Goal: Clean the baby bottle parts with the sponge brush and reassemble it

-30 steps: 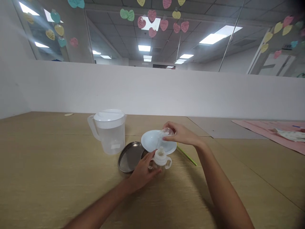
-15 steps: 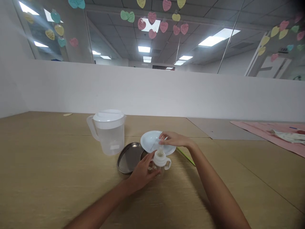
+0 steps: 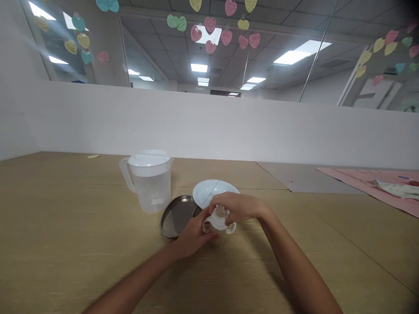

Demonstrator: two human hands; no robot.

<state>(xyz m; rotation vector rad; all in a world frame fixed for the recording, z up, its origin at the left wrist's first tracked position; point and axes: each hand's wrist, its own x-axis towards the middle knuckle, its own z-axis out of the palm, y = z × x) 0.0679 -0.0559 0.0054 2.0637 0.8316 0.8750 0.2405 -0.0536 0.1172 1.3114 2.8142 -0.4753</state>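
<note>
A baby bottle (image 3: pixel 217 221) with a white collar, two white side handles and a translucent nipple stands on the table, near the middle of the view. My left hand (image 3: pixel 192 235) is wrapped round the left side of its clear body, by one handle. From above and the right, my right hand (image 3: pixel 236 206) has its fingers bent round the white collar, on either side of the nipple. The lower part of the bottle is blurred and partly covered by my left fingers. Just behind my hands lies a white plate (image 3: pixel 209 189).
To the left of the bottle lies a round metal tray (image 3: pixel 178 216), and behind that a translucent lidded pitcher (image 3: pixel 153 187). A pink cloth (image 3: pixel 356 179) with items on it covers the far right of the table (image 3: pixel 98 244). A white wall runs behind.
My right hand has come down from above the plate onto the bottle's collar. The bottle has turned slightly, and its left handle now shows. My left hand has stayed on it.
</note>
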